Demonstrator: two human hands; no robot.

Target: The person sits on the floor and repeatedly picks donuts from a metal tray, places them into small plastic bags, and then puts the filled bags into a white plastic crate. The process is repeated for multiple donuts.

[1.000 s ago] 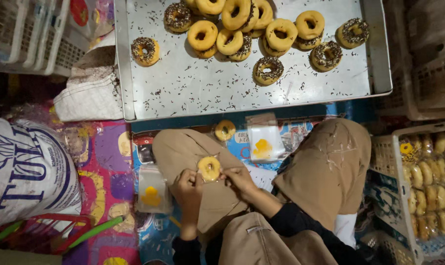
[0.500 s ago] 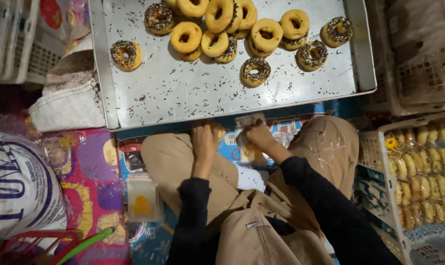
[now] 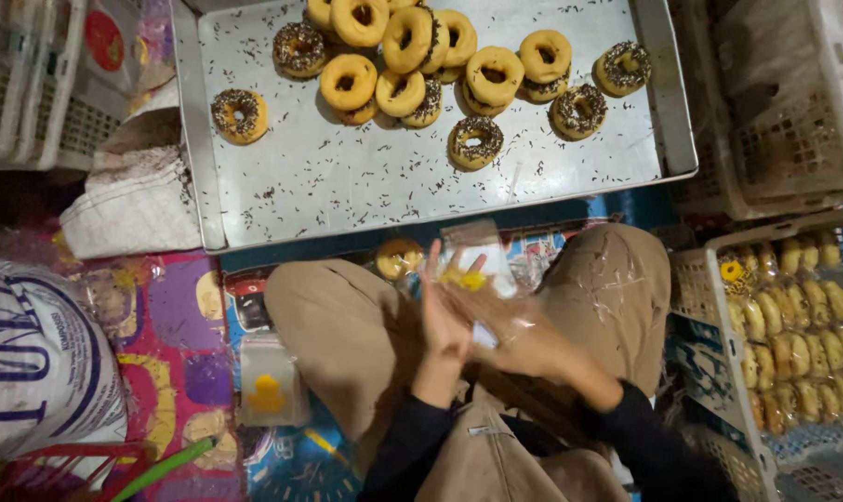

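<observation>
Dim corners, bright tray, hands seemingly motion-blurred

A small home bakery or packing corner on the floor is shown. A large metal tray [image 3: 347,186] of doughnuts [image 3: 349,82] is seen at the top, and plastic crates [image 3: 793,139] with bagged doughnuts [image 3: 798,325] at the right.

1 tray [image 3: 393,200], 14 doughnuts [image 3: 477,141] on it, 1 doughnut [image 3: 398,257] off it.

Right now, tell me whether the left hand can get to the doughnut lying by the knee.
Probably yes. The left hand is raised just behind the doughnut with nothing between them, though it seems to be handling a clear plastic bag with the right hand.
</observation>
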